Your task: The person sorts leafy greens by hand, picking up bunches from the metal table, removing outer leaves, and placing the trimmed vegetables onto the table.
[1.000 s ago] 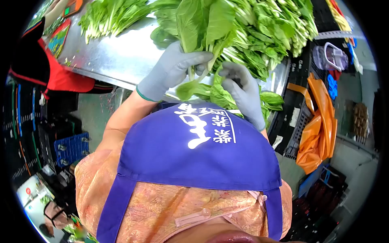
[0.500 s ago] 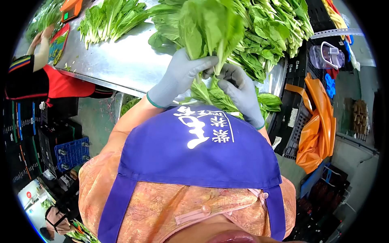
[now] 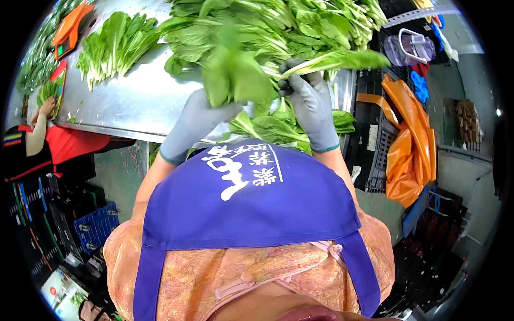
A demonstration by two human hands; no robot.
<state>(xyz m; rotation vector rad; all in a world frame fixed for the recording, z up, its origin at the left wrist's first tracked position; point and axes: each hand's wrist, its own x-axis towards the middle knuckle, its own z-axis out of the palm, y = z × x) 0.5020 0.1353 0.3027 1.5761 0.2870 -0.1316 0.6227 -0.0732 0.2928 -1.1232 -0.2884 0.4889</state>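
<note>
Grey gloves cover both hands. My left hand (image 3: pixel 201 117) is closed on a bunch of leafy greens (image 3: pixel 235 80), whose leaves are blurred and hide most of the fingers. In my right hand (image 3: pixel 310 101), a single leafy stalk (image 3: pixel 342 61) is pinched between thumb and fingers, its leaf pointing right. Loose leaves (image 3: pixel 273 130) lie between the hands, near the apron. Beyond both hands a large heap of greens (image 3: pixel 321 24) covers part of the metal table (image 3: pixel 144 109).
A smaller pile of greens (image 3: pixel 115 45) and an orange scale (image 3: pixel 71 27) are at the left. A co-worker's hand (image 3: pixel 47 106) holds greens there. To the right are black crates (image 3: pixel 377 160), an orange plastic sheet (image 3: pixel 409 155) and a clear jug (image 3: pixel 409 48).
My hands have moved apart. The left has carried the bunch leftward, and the right now has a separate stalk. The view has shifted, and the co-worker's hands are lower.
</note>
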